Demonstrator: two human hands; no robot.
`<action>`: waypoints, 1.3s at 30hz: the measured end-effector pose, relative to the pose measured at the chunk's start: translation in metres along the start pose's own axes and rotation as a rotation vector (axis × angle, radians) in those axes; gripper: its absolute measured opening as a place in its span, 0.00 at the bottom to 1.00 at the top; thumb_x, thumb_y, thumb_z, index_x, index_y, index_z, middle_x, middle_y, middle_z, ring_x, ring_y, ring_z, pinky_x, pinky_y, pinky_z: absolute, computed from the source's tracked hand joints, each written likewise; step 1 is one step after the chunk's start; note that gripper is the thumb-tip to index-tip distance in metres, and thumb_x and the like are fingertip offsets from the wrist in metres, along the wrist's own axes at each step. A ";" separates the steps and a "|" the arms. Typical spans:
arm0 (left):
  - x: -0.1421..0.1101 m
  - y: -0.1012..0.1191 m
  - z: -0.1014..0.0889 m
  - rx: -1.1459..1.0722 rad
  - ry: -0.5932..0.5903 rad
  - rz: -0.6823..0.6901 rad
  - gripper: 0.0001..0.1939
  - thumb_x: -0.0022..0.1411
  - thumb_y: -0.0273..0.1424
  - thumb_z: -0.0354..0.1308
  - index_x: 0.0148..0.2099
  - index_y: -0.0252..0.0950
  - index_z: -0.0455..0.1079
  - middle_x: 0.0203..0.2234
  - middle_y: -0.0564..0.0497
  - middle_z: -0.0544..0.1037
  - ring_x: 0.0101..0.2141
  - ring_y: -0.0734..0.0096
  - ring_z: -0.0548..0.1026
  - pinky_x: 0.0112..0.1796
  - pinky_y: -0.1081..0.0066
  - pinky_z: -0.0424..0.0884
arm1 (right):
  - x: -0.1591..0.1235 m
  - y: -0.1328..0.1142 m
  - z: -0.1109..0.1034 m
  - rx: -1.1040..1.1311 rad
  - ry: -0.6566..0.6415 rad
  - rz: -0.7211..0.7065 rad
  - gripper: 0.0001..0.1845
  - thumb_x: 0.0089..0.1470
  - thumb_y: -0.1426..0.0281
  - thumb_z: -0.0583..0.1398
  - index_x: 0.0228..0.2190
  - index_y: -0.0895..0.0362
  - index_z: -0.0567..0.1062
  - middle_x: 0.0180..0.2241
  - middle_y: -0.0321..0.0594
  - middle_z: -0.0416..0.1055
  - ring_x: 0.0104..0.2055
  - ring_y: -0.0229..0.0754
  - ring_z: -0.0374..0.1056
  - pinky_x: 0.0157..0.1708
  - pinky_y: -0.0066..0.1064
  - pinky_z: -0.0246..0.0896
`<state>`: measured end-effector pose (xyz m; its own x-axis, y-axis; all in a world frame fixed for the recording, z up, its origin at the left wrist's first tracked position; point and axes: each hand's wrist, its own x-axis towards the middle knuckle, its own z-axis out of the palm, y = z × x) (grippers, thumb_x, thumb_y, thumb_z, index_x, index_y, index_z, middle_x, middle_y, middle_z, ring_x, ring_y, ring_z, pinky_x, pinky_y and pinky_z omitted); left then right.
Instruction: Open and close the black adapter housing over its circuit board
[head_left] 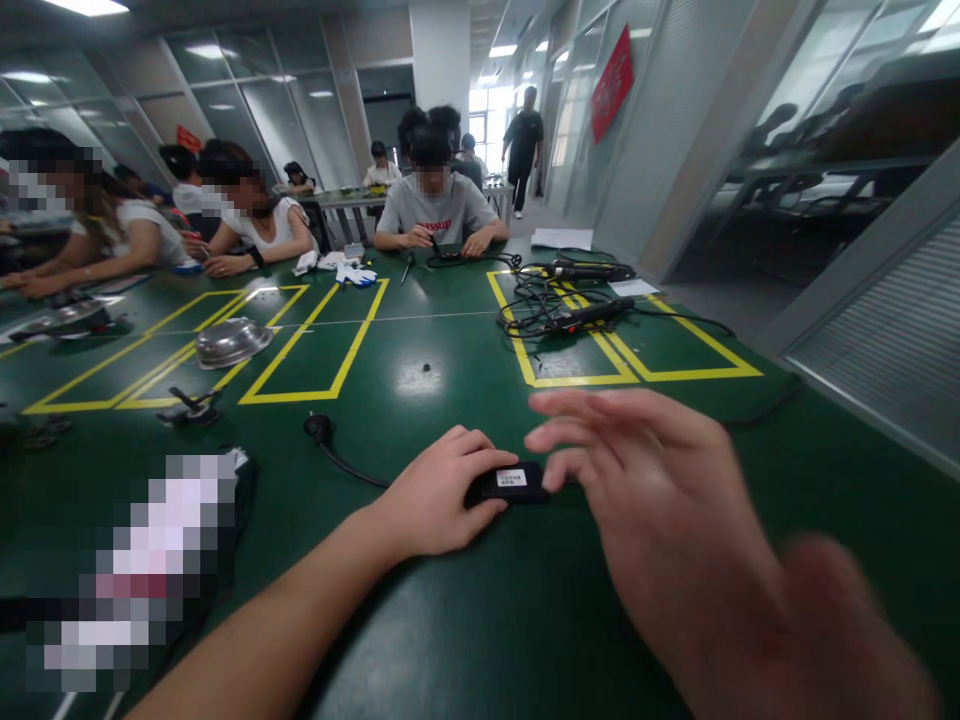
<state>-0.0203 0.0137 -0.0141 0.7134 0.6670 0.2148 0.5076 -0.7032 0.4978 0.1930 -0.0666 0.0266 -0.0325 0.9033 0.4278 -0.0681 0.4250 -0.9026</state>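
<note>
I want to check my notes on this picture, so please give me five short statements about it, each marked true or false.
1. The left hand is on the black box. True.
2. The label on the black box is red. False: the label is white.
3. The plug lies to the left of the left hand. True.
4. The metal bowl is right of the black box. False: the metal bowl is left of it.
5. The table is green. True.
</note>
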 end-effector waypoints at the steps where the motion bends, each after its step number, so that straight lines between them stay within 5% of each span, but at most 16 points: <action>1: 0.000 0.000 0.000 0.002 0.000 -0.011 0.21 0.68 0.32 0.67 0.62 0.40 0.76 0.49 0.44 0.80 0.49 0.54 0.76 0.56 0.53 0.75 | 0.015 0.007 -0.003 -0.023 0.034 0.001 0.30 0.70 0.40 0.49 0.55 0.45 0.74 0.59 0.48 0.75 0.55 0.57 0.74 0.47 0.47 0.72; 6: 0.000 0.000 -0.003 -0.031 -0.020 -0.031 0.21 0.69 0.32 0.68 0.63 0.39 0.76 0.48 0.45 0.79 0.48 0.56 0.76 0.54 0.55 0.75 | 0.066 0.059 -0.039 -0.276 -0.090 0.091 0.26 0.71 0.45 0.51 0.43 0.51 0.76 0.44 0.46 0.79 0.40 0.50 0.74 0.40 0.41 0.68; 11: -0.001 0.000 -0.003 -0.015 -0.024 -0.015 0.22 0.69 0.30 0.67 0.63 0.39 0.76 0.48 0.45 0.79 0.48 0.56 0.76 0.53 0.56 0.75 | 0.060 0.092 -0.049 -0.493 -0.313 0.065 0.17 0.72 0.58 0.52 0.40 0.53 0.77 0.36 0.43 0.78 0.38 0.48 0.74 0.43 0.40 0.68; 15: -0.002 -0.001 0.000 -0.053 0.019 -0.015 0.20 0.70 0.31 0.66 0.63 0.40 0.75 0.49 0.45 0.79 0.48 0.57 0.76 0.53 0.56 0.75 | 0.051 0.091 -0.044 -0.546 -0.462 0.038 0.15 0.73 0.65 0.50 0.47 0.52 0.76 0.39 0.42 0.80 0.43 0.48 0.77 0.48 0.41 0.67; 24: -0.002 -0.001 -0.002 -0.017 -0.010 -0.001 0.21 0.71 0.31 0.66 0.64 0.42 0.75 0.49 0.45 0.80 0.48 0.57 0.76 0.53 0.56 0.75 | 0.056 0.090 -0.044 -0.406 -0.409 0.117 0.15 0.71 0.67 0.50 0.42 0.54 0.76 0.35 0.41 0.79 0.34 0.45 0.72 0.38 0.37 0.67; 30: -0.001 0.004 -0.004 0.124 -0.052 0.055 0.20 0.74 0.33 0.62 0.65 0.38 0.74 0.47 0.43 0.80 0.47 0.54 0.75 0.52 0.53 0.75 | 0.056 0.087 -0.038 -0.545 -0.433 0.086 0.16 0.71 0.68 0.50 0.40 0.54 0.77 0.34 0.40 0.80 0.37 0.46 0.75 0.42 0.38 0.67; 39: 0.002 0.005 -0.002 0.021 -0.059 -0.016 0.21 0.72 0.35 0.66 0.64 0.38 0.75 0.49 0.43 0.79 0.49 0.56 0.76 0.53 0.56 0.74 | 0.054 0.093 -0.042 -0.693 -0.490 0.026 0.16 0.71 0.67 0.50 0.43 0.52 0.78 0.39 0.42 0.82 0.42 0.50 0.79 0.44 0.41 0.69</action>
<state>-0.0179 0.0118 -0.0093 0.7323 0.6627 0.1567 0.5287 -0.6983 0.4826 0.2263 0.0238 -0.0363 -0.4645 0.8539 0.2348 0.5597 0.4886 -0.6694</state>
